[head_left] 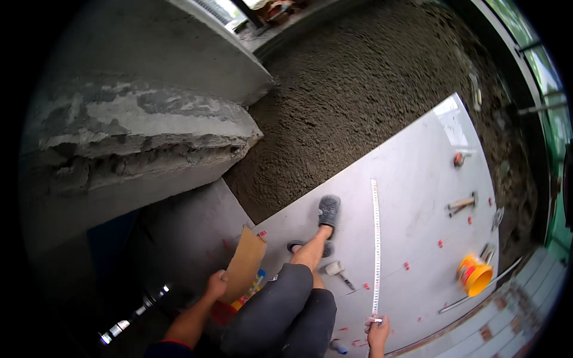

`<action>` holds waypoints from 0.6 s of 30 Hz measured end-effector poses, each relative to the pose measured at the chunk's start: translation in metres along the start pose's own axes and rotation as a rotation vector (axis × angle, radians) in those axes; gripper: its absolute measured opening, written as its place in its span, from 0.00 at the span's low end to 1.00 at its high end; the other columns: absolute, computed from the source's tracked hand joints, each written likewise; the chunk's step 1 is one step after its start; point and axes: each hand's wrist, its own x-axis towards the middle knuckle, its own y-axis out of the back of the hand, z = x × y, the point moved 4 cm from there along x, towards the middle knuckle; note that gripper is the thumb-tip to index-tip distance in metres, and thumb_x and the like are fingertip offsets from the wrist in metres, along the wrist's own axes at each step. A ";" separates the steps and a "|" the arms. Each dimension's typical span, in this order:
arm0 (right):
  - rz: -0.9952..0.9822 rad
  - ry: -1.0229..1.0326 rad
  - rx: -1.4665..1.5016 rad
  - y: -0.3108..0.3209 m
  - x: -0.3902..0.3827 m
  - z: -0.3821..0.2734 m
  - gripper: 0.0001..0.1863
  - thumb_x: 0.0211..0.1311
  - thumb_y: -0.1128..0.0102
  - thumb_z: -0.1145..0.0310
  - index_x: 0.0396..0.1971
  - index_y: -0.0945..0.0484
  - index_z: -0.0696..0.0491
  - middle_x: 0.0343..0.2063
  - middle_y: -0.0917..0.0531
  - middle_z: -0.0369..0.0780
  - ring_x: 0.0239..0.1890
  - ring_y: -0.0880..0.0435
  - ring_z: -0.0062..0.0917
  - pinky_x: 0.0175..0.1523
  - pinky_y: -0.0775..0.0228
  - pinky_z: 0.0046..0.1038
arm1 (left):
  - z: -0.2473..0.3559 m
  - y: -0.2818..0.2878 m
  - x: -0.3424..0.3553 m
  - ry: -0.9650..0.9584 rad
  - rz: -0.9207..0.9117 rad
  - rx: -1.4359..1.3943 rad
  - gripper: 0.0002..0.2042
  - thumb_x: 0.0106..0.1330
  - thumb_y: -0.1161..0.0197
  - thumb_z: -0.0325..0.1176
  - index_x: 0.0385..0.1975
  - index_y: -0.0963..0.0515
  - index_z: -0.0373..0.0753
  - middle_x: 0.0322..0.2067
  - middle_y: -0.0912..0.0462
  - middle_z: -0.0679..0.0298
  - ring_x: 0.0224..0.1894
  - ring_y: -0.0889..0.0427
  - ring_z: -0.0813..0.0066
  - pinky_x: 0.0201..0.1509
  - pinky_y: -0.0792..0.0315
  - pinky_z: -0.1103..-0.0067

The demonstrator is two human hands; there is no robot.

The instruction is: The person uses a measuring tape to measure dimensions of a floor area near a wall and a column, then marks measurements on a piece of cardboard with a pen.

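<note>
My left hand [217,286] grips the lower left edge of a brown piece of cardboard [246,264], held up beside my left leg. My right hand [377,332], low in the view, is closed around the near end of a white measuring tape [375,244]. From there the strip runs straight away across the pale grey tiles [418,221]. Whether a tape case sits inside my right hand is hidden. A mallet [335,268] with a whitish head and dark handle lies between my legs and the strip.
Rough wet mortar [346,89] spreads beyond the tiles. Small red clips [407,266] line the joints. A yellow bucket [476,275], a hammer [464,204] and an orange-and-black tape measure [458,160] are on the right. A concrete ledge [149,119] juts in from the left.
</note>
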 end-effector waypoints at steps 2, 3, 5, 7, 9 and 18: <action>-0.074 0.005 -0.065 0.009 0.001 -0.066 0.09 0.70 0.45 0.69 0.33 0.33 0.57 0.19 0.22 0.41 0.14 0.25 0.21 0.18 0.31 0.23 | 0.019 -0.023 -0.007 0.046 -0.011 -0.056 0.14 0.60 0.46 0.27 0.45 0.24 0.39 0.41 0.18 0.47 0.46 0.20 0.47 0.48 0.26 0.63; -0.194 -0.051 -0.090 0.021 0.008 -0.091 0.08 0.68 0.45 0.72 0.34 0.33 0.59 0.19 0.21 0.42 0.15 0.24 0.22 0.19 0.29 0.25 | 0.037 -0.039 0.001 0.062 0.042 -0.052 0.14 0.59 0.46 0.27 0.45 0.23 0.40 0.41 0.18 0.47 0.46 0.20 0.47 0.48 0.26 0.63; -0.264 -0.043 -0.186 0.037 0.030 -0.123 0.08 0.67 0.44 0.72 0.34 0.32 0.60 0.20 0.20 0.43 0.15 0.23 0.22 0.20 0.29 0.25 | 0.059 -0.063 0.019 0.094 0.035 -0.015 0.15 0.57 0.47 0.27 0.45 0.23 0.41 0.40 0.19 0.45 0.46 0.20 0.45 0.48 0.27 0.62; -0.295 0.049 -0.367 0.042 0.054 -0.147 0.06 0.65 0.44 0.75 0.31 0.31 0.60 0.20 0.19 0.44 0.15 0.22 0.22 0.20 0.29 0.24 | 0.062 -0.086 0.040 0.099 -0.025 -0.011 0.15 0.57 0.48 0.26 0.45 0.23 0.41 0.40 0.19 0.45 0.46 0.20 0.45 0.48 0.27 0.62; -0.270 0.150 -0.623 0.040 0.085 -0.188 0.09 0.67 0.43 0.71 0.29 0.30 0.59 0.18 0.19 0.42 0.16 0.20 0.23 0.21 0.30 0.26 | 0.060 -0.106 0.046 0.112 -0.105 0.017 0.17 0.56 0.48 0.25 0.46 0.23 0.42 0.39 0.19 0.45 0.45 0.20 0.44 0.47 0.27 0.61; -0.370 0.413 -1.062 -0.037 0.254 -0.360 0.10 0.62 0.37 0.69 0.28 0.28 0.58 0.16 0.20 0.45 0.21 0.17 0.34 0.28 0.28 0.34 | 0.103 -0.146 0.087 0.161 0.035 0.053 0.12 0.54 0.47 0.26 0.37 0.21 0.38 0.39 0.18 0.48 0.49 0.24 0.46 0.64 0.38 0.60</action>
